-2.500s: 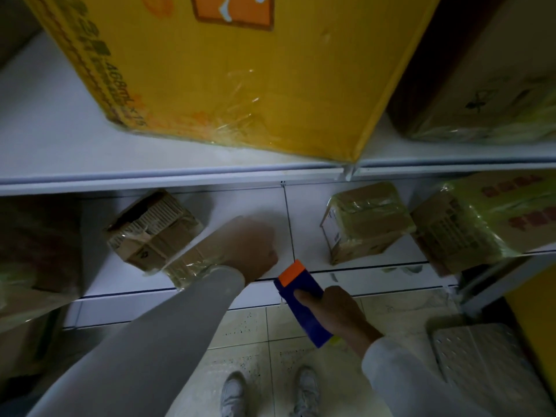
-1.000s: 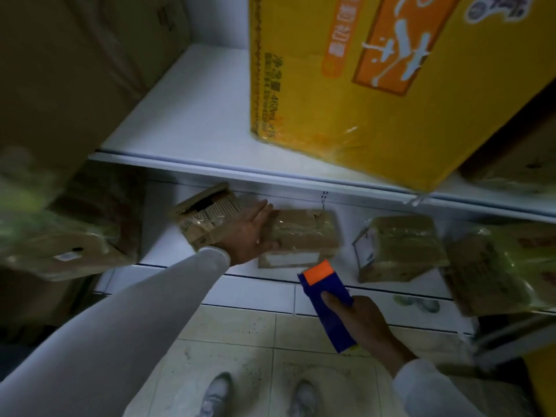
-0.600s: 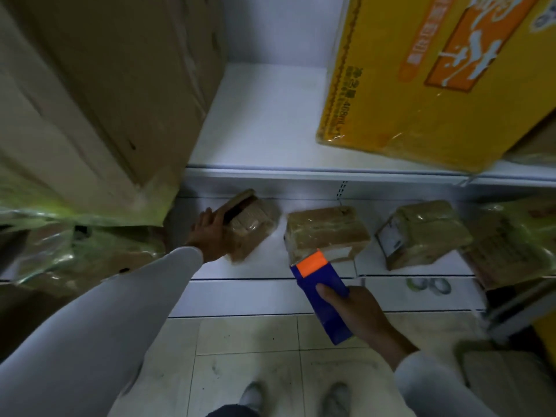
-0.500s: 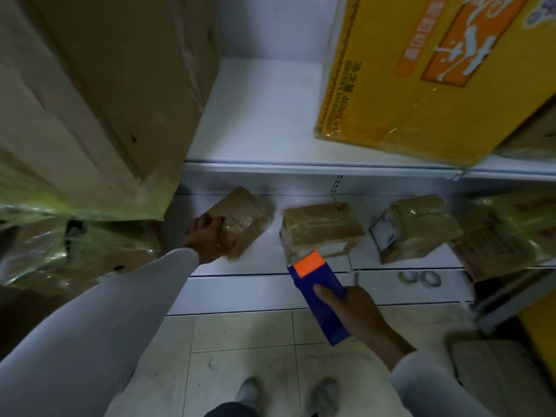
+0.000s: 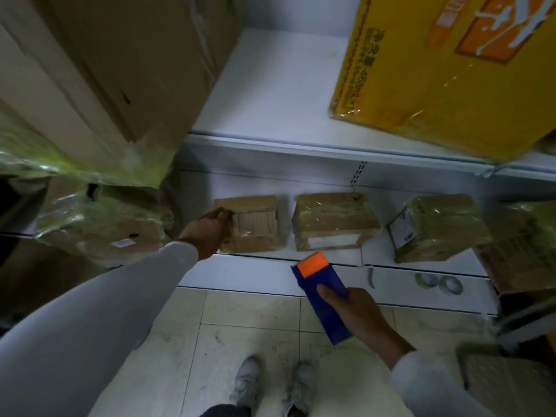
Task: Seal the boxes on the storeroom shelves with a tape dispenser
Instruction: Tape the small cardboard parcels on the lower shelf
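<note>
Your left hand grips the box (leftmost, low shelf); your right hand clasps the dispenser.

Storeroom: boxes on white shelves

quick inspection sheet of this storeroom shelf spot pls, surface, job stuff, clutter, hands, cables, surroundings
surface: white lower shelf, small boxes in a row on it; white upper shelf above.
job's things: blue and orange tape dispenser held off the shelf; left small box, middle small box and right small box, all with shiny film or tape on them.
clutter: two tape rolls on the shelf's lower ledge.
grippers: left hand grips the left small box's edge; right hand holds the tape dispenser.
cables: nothing seen.
surroundings: yellow carton and large brown carton on the upper shelf; wrapped boxes at left; tiled floor.
</note>
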Demonstrator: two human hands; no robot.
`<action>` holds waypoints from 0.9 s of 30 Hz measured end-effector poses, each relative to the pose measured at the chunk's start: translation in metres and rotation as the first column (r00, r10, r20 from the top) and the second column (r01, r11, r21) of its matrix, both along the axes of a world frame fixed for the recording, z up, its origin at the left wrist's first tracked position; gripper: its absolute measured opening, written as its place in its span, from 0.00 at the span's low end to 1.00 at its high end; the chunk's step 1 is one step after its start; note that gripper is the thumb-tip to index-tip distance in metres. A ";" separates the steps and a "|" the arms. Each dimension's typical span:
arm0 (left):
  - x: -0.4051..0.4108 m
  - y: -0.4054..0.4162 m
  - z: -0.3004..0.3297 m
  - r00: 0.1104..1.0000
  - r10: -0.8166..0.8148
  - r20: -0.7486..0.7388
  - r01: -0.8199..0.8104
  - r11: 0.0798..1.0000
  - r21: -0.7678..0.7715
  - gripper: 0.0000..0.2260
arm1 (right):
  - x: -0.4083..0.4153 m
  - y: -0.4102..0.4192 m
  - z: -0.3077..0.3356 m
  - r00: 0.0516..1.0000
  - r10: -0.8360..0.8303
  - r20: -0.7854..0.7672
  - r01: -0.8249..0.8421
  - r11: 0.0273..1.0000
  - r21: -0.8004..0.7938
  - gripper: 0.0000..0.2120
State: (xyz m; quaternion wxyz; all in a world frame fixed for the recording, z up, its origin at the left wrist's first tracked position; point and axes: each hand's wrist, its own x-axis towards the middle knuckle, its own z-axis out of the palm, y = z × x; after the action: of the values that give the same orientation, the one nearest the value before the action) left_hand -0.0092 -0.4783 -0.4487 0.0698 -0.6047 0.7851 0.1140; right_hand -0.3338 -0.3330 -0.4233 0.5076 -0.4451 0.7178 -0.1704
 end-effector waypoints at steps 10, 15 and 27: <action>-0.012 0.017 -0.009 0.996 0.030 0.081 -0.036 0.996 0.078 0.30 | -0.008 -0.027 0.002 0.993 0.119 0.006 -0.119 0.993 -0.014 0.22; -0.007 0.031 -0.007 0.998 0.057 -0.021 -0.057 0.998 0.009 0.34 | 0.005 -0.032 0.007 0.989 0.141 -0.046 -0.141 0.990 -0.015 0.23; -0.003 0.051 0.042 0.860 -0.152 -0.486 0.087 0.984 -0.155 0.09 | 0.059 -0.019 0.025 0.992 0.120 0.049 -0.115 0.989 -0.097 0.21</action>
State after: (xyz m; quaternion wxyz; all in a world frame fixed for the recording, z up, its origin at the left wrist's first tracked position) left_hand -0.0119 -0.4277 -0.4070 -0.1662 -0.5084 0.8183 0.2104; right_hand -0.2746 -0.3517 -0.3979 0.5147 -0.5054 0.6672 -0.1858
